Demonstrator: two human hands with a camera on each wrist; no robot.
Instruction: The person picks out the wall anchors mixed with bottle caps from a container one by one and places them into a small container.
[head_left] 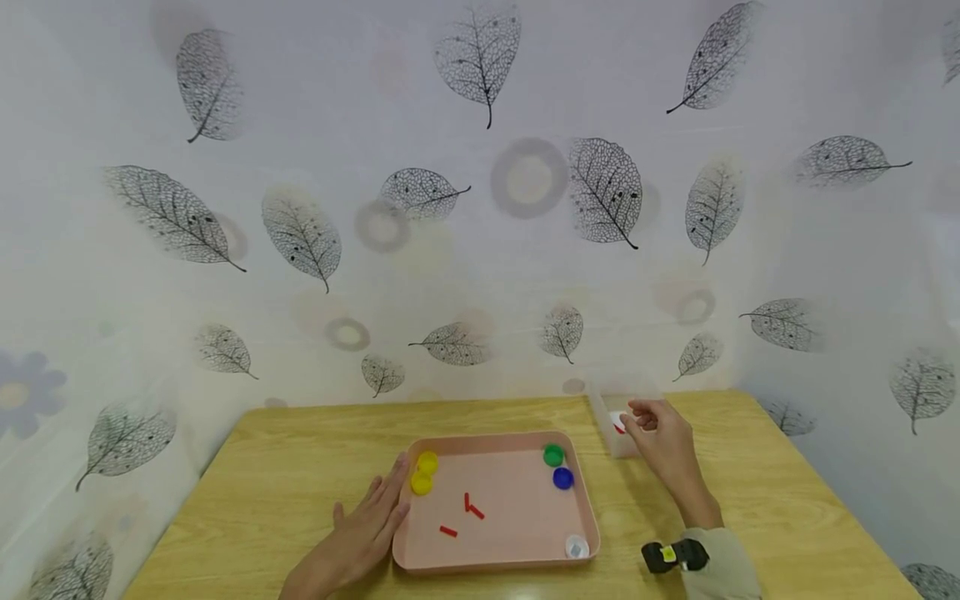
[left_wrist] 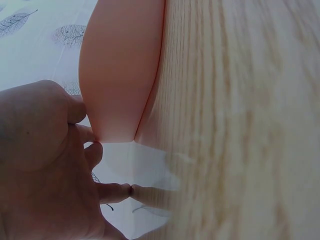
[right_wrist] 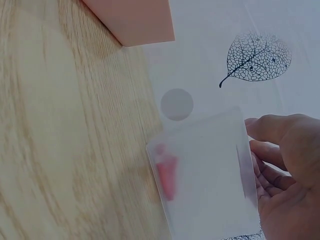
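Observation:
My left hand (head_left: 363, 529) lies with straight fingers along the left side of the pink tray (head_left: 495, 569), touching its wall. In the left wrist view its fingertips meet the tray's edge. My right hand (head_left: 663, 442) hovers at a translucent box (head_left: 624, 448), fingers bent and a small gap between thumb and forefinger. A white and red thing (head_left: 618, 421) shows by the thumb; its kind is unclear. Through the box wall in the right wrist view, a blurred red piece (right_wrist: 168, 177) is visible. Nothing can be seen pinched between the right fingers.
Inside the tray are two yellow caps (head_left: 422, 482), a green cap (head_left: 553, 454), a blue cap (head_left: 562, 477), a white round piece (head_left: 577, 547) and three red sticks (head_left: 448, 531). The wooden table (head_left: 300, 450) meets a leaf-patterned wall covering (head_left: 480, 275).

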